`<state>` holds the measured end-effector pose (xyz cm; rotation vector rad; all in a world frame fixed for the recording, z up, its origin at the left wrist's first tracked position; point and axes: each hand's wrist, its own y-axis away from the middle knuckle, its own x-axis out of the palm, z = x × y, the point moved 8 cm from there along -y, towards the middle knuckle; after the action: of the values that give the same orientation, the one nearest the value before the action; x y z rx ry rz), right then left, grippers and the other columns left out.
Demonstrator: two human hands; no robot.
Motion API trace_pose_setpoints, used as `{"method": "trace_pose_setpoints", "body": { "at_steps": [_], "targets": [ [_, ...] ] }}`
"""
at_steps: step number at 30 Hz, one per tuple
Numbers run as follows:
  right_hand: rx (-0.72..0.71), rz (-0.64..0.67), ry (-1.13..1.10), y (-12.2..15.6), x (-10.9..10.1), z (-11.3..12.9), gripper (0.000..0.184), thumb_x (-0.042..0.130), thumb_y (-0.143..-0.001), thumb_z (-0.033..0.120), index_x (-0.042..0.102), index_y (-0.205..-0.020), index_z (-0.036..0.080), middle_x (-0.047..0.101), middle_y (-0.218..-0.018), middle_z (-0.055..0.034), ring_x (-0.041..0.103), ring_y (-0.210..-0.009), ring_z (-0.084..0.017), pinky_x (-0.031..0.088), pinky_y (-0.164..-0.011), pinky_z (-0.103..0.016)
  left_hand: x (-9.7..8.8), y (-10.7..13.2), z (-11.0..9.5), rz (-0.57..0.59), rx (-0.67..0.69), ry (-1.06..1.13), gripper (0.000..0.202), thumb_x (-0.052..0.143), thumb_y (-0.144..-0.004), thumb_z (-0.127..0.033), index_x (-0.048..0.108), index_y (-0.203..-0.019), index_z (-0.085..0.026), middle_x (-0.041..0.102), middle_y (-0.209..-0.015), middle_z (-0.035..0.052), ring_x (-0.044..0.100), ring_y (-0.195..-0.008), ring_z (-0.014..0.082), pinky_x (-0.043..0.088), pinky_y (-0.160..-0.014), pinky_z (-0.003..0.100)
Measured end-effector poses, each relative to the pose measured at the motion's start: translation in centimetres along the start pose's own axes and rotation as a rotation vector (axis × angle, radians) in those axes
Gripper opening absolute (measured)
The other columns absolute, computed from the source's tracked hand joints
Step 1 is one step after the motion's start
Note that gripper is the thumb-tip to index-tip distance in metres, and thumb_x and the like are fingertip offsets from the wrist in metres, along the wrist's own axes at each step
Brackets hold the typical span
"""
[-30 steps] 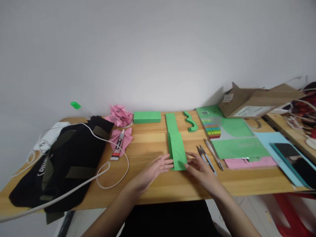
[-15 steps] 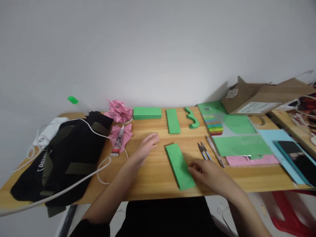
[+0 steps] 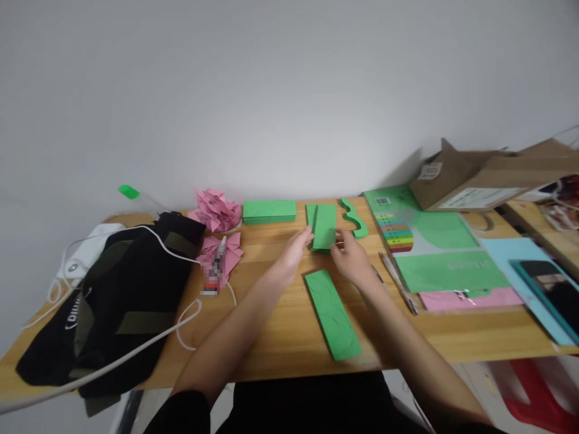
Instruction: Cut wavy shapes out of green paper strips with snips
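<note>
Folded green paper (image 3: 325, 228) is between my two hands toward the back of the table. One piece looks raised and angled over another green piece beneath it. My right hand (image 3: 350, 256) pinches the right edge near its lower corner. From the other side, my left hand (image 3: 294, 253) has its fingertips closed at the left edge, though the exact grip is small to see. Closer to me lies a long green paper strip (image 3: 333, 316) with curved lines drawn on it. A wavy green paper cutout (image 3: 355, 218) rests just right of the held paper.
A green paper stack (image 3: 269, 212) and pink folded paper flowers (image 3: 216, 211) sit at the back left. Left are a glue tube (image 3: 216, 265), a black bag (image 3: 131, 301) and white cables. Right are a pen (image 3: 398, 282), paper packs (image 3: 447, 271), a cardboard box (image 3: 479, 178) and a phone (image 3: 549, 283).
Both hands have moved forward to the back green paper, the right one leaving the near strip. The back paper now shows a raised, angled piece. My right forearm now mostly covers the small scissors.
</note>
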<state>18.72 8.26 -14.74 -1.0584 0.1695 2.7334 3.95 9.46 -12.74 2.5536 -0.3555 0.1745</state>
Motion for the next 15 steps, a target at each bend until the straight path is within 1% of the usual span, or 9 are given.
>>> {"method": "trace_pose_setpoints", "body": {
  "at_steps": [4, 6, 8, 10, 12, 13, 15],
  "targets": [
    [0.033, 0.015, 0.067, 0.1, -0.8, -1.1, 0.029, 0.062, -0.097, 0.032, 0.063, -0.122, 0.017, 0.067, -0.12, -0.0095, 0.068, -0.099, -0.022, 0.059, -0.084, -0.043, 1.1, 0.5, 0.1, 0.042, -0.025, 0.012, 0.052, 0.047, -0.099, -0.04, 0.054, -0.142, -0.01, 0.055, -0.146, 0.0202, 0.047, -0.142, 0.027, 0.03, -0.12, 0.038],
    [0.041, 0.025, 0.095, -0.3, -0.8, -1.3, 0.028, 0.062, -0.097, 0.032, 0.064, -0.121, 0.017, 0.067, -0.119, -0.0093, 0.068, -0.098, -0.022, 0.059, -0.084, -0.042, 1.2, 0.4, 0.1, 0.033, -0.032, 0.02, 0.051, 0.046, -0.099, -0.038, 0.053, -0.142, -0.011, 0.053, -0.148, 0.0198, 0.046, -0.143, 0.0266, 0.03, -0.12, 0.038],
    [0.04, 0.028, 0.115, -0.7, -0.6, -1.4, 0.029, 0.062, -0.097, 0.032, 0.063, -0.122, 0.016, 0.067, -0.119, -0.0094, 0.068, -0.098, -0.022, 0.059, -0.083, -0.042, 1.0, 0.1, 0.0, 0.007, -0.027, 0.031, 0.051, 0.045, -0.099, -0.037, 0.052, -0.144, -0.013, 0.049, -0.153, 0.0168, 0.043, -0.145, 0.025, 0.03, -0.12, 0.036],
    [0.028, 0.027, 0.128, -1.3, -0.3, -1.1, 0.03, 0.063, -0.097, 0.032, 0.063, -0.123, 0.016, 0.067, -0.12, -0.0095, 0.068, -0.098, -0.022, 0.059, -0.083, -0.043, 0.7, -0.2, 0.0, -0.02, -0.023, 0.041, 0.05, 0.043, -0.1, -0.035, 0.049, -0.146, -0.015, 0.044, -0.157, 0.013, 0.04, -0.147, 0.0237, 0.029, -0.121, 0.035],
    [0.01, 0.027, 0.14, -2.0, 0.0, -0.6, 0.031, 0.063, -0.097, 0.032, 0.062, -0.124, 0.016, 0.066, -0.12, -0.0096, 0.068, -0.099, -0.023, 0.059, -0.083, -0.043, 0.4, -0.5, 0.1, -0.035, -0.023, 0.047, 0.048, 0.04, -0.101, -0.034, 0.05, -0.146, -0.017, 0.043, -0.158, 0.0097, 0.039, -0.148, 0.0221, 0.027, -0.122, 0.034],
    [0.001, 0.029, 0.147, -2.3, 0.2, -0.2, 0.031, 0.063, -0.097, 0.032, 0.062, -0.124, 0.016, 0.066, -0.121, -0.0097, 0.068, -0.099, -0.023, 0.059, -0.084, -0.043, 0.3, -0.6, 0.1, -0.038, -0.026, 0.05, 0.048, 0.038, -0.102, -0.033, 0.05, -0.145, -0.016, 0.044, -0.158, 0.0093, 0.039, -0.148, 0.0215, 0.026, -0.122, 0.034],
    [-0.012, 0.033, 0.163, -2.8, 0.5, 0.4, 0.032, 0.063, -0.097, 0.032, 0.062, -0.125, 0.017, 0.066, -0.122, -0.0099, 0.068, -0.1, -0.023, 0.059, -0.085, -0.044, 0.2, -0.8, 0.4, -0.041, -0.036, 0.054, 0.05, 0.037, -0.102, -0.034, 0.048, -0.146, -0.013, 0.043, -0.158, 0.0116, 0.04, -0.147, 0.0217, 0.027, -0.122, 0.033]
  ]
}}
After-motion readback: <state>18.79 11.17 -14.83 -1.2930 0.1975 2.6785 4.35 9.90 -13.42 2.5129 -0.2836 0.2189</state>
